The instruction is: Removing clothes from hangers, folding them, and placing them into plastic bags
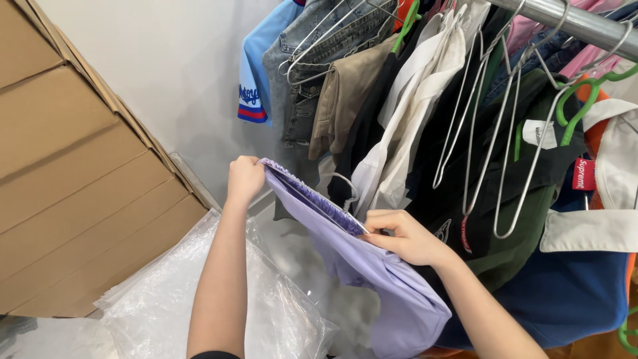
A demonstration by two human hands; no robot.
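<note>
I hold a lavender garment [372, 266] stretched by its elastic waistband between both hands. My left hand [244, 179] grips the far end of the waistband. My right hand [402, 236] pinches the near end, close to a white drawstring loop. The rest of the garment hangs down below my right forearm. Just behind it hang clothes on a rack.
A metal rail [571, 20] at top right carries many garments on wire and green hangers [505, 133]. Flattened cardboard boxes [73, 173] lean at left. Clear plastic bags [166, 299] lie piled below my left arm. A pale wall [173, 60] stands behind.
</note>
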